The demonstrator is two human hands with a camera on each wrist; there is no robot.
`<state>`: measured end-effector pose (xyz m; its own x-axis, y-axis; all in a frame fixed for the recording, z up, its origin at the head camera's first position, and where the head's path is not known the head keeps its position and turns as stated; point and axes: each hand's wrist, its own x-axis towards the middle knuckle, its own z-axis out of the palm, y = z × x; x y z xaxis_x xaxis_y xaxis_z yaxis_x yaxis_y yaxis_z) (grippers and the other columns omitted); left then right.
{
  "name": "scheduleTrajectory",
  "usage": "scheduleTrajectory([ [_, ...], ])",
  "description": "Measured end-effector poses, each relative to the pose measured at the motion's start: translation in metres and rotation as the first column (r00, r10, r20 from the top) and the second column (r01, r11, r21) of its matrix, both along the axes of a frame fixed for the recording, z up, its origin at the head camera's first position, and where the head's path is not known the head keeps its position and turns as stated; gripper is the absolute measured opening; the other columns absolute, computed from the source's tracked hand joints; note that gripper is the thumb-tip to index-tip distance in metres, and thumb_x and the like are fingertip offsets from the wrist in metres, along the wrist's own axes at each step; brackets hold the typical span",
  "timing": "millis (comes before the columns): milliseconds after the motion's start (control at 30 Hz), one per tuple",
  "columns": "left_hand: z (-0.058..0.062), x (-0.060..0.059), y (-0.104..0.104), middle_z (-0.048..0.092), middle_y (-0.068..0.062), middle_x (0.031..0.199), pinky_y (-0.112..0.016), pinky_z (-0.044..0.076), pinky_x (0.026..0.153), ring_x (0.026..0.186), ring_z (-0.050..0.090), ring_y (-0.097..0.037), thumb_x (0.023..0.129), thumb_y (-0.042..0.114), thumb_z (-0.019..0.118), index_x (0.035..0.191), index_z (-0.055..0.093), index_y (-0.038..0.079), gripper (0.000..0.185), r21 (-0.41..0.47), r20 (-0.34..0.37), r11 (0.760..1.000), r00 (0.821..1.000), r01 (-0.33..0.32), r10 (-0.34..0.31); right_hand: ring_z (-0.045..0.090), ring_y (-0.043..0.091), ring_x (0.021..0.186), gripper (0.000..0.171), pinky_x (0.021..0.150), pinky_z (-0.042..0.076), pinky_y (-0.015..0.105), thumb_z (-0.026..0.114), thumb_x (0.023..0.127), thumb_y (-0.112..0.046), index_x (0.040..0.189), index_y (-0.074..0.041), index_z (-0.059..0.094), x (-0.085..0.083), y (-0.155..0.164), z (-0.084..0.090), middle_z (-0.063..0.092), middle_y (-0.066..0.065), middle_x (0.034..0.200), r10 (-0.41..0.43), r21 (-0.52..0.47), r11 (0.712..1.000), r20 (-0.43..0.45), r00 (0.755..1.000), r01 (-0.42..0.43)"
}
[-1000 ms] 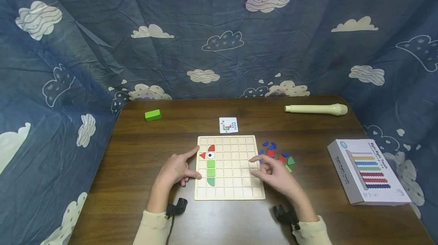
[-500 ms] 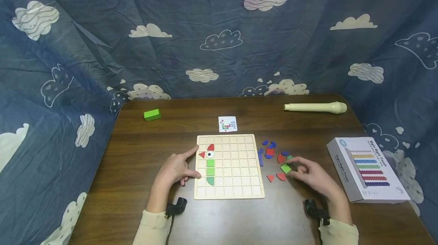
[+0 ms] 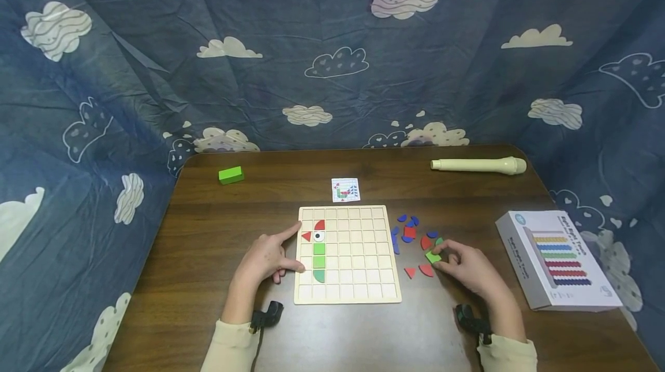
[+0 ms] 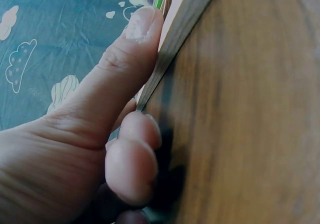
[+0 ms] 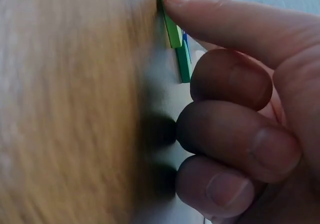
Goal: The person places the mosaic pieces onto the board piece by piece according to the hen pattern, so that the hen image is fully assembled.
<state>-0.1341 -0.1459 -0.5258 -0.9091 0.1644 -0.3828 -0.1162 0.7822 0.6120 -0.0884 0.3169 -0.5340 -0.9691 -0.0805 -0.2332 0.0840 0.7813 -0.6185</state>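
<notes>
A wooden grid board [image 3: 358, 285] lies in the middle of the table. On its left columns sit a red quarter-circle [image 3: 320, 225], a red triangle [image 3: 306, 236], a white tile with an eye [image 3: 319, 236], green squares [image 3: 319, 261] and a green quarter-circle [image 3: 319, 275]. My left hand [image 3: 262, 256] touches the board's left edge with spread thumb and index finger; its other fingers are bent. To the board's right, my right hand [image 3: 470, 268] pinches a light green square tile [image 3: 432, 257] between thumb and index finger. A darker green piece [image 5: 184, 64] shows beside that tile in the right wrist view.
Loose red pieces [image 3: 426, 270] and blue pieces [image 3: 402, 218] lie right of the board. Behind it is a small pattern card [image 3: 345, 190]. A green block [image 3: 231, 175] stands back left, a cream microphone-shaped object [image 3: 478, 166] back right, and a box [image 3: 566, 262] far right.
My right hand has moved right from above the board's right edge to the loose pieces, and its thumb and index finger have closed on the green tile. My left hand stays put.
</notes>
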Motion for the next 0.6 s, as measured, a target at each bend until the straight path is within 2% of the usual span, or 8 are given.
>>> scheduleTrajectory([
  [167, -0.0006, 0.0006, 0.0, 0.06, -0.004, 0.059, -0.026, 0.036, 0.047, 0.042, 0.061, -0.019, 0.066, 0.039, 0.102, 0.162, 0.045, 0.037, 0.111, 0.007, -0.002, 1.0, 1.0, -0.001, 0.001, 0.042, 0.011, 0.056, 0.039, 0.052, 0.035, 0.027, 0.081, 0.093, -0.024, 0.127, -0.009, 0.067, 0.0001, -0.0008, -0.0015, 0.05, -0.004, 0.064, -0.008, 0.023, 1.0, -0.011, 1.0, 0.008],
  [367, 0.0, 0.0008, 0.0001, 0.06, -0.003, 0.056, -0.027, 0.038, 0.048, 0.042, 0.061, -0.018, 0.067, 0.039, 0.101, 0.162, 0.044, 0.037, 0.111, -0.009, -0.01, 1.0, 1.0, 0.004, -0.004, 0.043, 0.012, 0.058, 0.04, 0.054, 0.034, 0.028, 0.083, 0.092, -0.033, 0.123, -0.011, 0.07, 0.0004, -0.0028, -0.0009, 0.051, -0.004, 0.065, 0.008, 0.059, 0.998, -0.016, 1.0, -0.007],
  [533, 0.0008, 0.0003, 0.0008, 0.059, -0.003, 0.056, -0.027, 0.038, 0.048, 0.042, 0.062, -0.018, 0.067, 0.04, 0.101, 0.162, 0.044, 0.037, 0.111, -0.013, -0.008, 1.0, 1.0, 0.008, -0.008, 0.044, 0.012, 0.058, 0.039, 0.053, 0.035, 0.028, 0.082, 0.094, -0.029, 0.126, -0.01, 0.071, 0.0019, -0.0016, 0.0, 0.051, -0.004, 0.065, 0.008, 0.05, 0.999, 0.0, 1.0, -0.008],
  [600, 0.0006, -0.0001, 0.0014, 0.059, -0.003, 0.057, -0.026, 0.038, 0.047, 0.043, 0.062, -0.018, 0.067, 0.04, 0.101, 0.162, 0.043, 0.037, 0.112, -0.012, -0.002, 1.0, 1.0, 0.006, -0.006, 0.043, 0.012, 0.058, 0.033, 0.053, 0.035, 0.028, 0.081, 0.094, -0.026, 0.122, -0.008, 0.073, 0.0019, -0.0013, 0.0007, 0.05, -0.003, 0.065, 0.0, 0.041, 0.999, -0.013, 1.0, 0.001],
])
